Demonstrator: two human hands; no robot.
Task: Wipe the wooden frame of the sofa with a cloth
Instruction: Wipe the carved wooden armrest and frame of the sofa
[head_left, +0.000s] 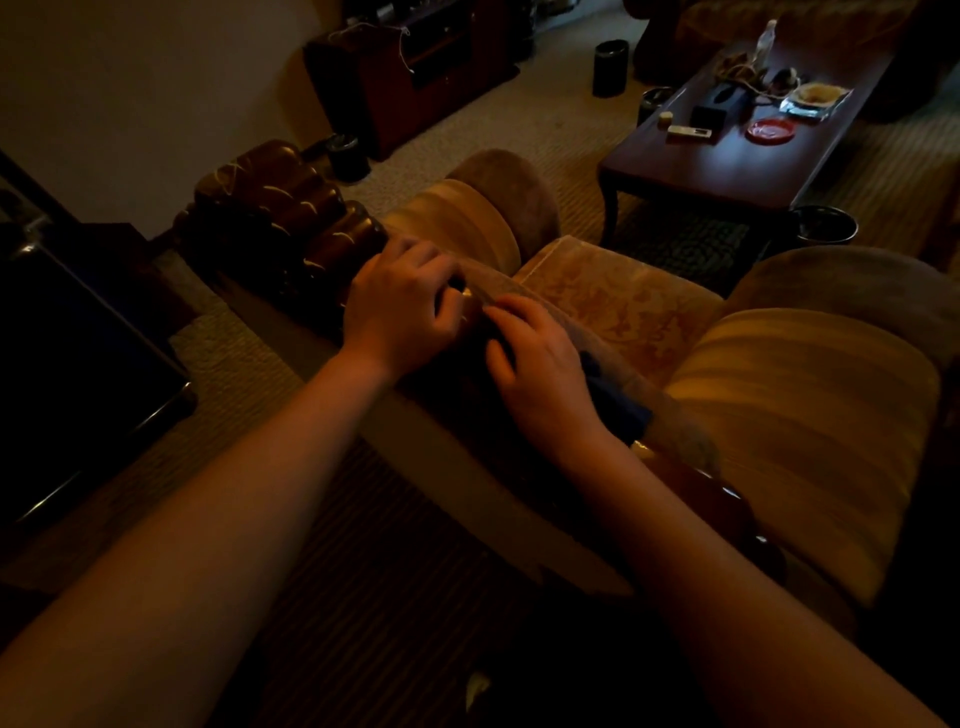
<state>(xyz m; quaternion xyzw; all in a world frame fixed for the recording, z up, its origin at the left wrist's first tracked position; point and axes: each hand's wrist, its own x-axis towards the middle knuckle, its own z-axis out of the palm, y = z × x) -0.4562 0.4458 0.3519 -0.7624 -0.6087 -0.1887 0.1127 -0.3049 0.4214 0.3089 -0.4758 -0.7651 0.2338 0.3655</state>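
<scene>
The sofa's carved, glossy wooden frame (280, 223) runs along the top of the backrest and shows again lower right as a second stretch of wood (701, 488). A brownish fabric cover (675, 415) lies over the stretch between. My left hand (400, 306) sits at the end of the carved wood, fingers curled round the cover's edge. Just to its right, my right hand (535, 364) presses down on the backrest top and holds a dark blue cloth (621, 408), which sticks out from under the palm. The room is very dim.
Striped tan cushions (789, 415) fill the sofa to the right. A dark coffee table (727, 156) with small items stands beyond. Small dark bins (610, 67) stand on the carpet. A dark cabinet (415, 67) is at the back, and a black object (78, 374) at left.
</scene>
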